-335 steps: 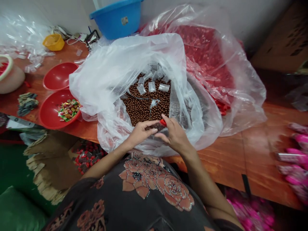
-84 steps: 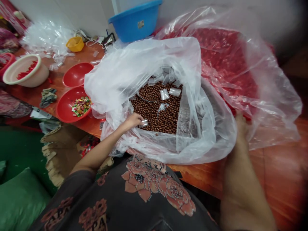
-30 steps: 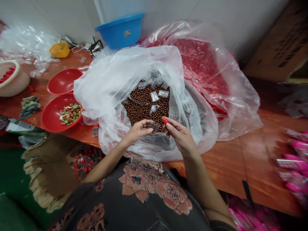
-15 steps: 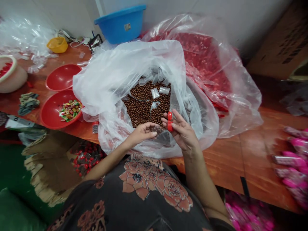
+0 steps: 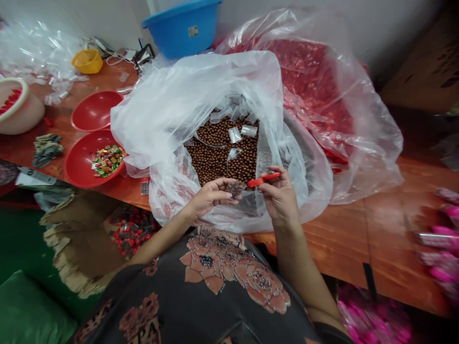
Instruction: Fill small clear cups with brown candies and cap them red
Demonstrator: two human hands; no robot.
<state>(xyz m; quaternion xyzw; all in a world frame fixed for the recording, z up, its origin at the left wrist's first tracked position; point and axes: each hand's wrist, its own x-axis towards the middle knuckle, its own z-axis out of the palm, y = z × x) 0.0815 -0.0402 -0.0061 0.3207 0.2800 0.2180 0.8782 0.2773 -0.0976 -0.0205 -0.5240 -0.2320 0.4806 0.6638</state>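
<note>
My left hand (image 5: pixel 211 197) is closed around a small clear plastic container (image 5: pixel 235 189) with brown balls inside. Between the fingers of my right hand (image 5: pixel 282 199) is a red plastic cap (image 5: pixel 256 182), its hinged lid spread out to the right. The cap's left end is close to the container's mouth; whether they touch I cannot tell. Both hands are over the near rim of a white plastic bag (image 5: pixel 154 124). Loose brown balls (image 5: pixel 211 165) fill the bag's bottom, with several empty clear containers (image 5: pixel 234 135) lying on them.
Red bowls (image 5: pixel 82 179) stand on the left, one with wrapped candies (image 5: pixel 107 161). A blue basin (image 5: pixel 182 33) is at the back, beside a clear bag (image 5: pixel 376 138) of red pieces. Below the table's left edge sits a cardboard box (image 5: pixel 77 243) with filled containers. Pink packages (image 5: pixel 442 239) lie at right.
My right hand has turned the red cap from upright to nearly level and brought it toward the container. My left hand has raised the container into clearer view. The camera view has shifted slightly.
</note>
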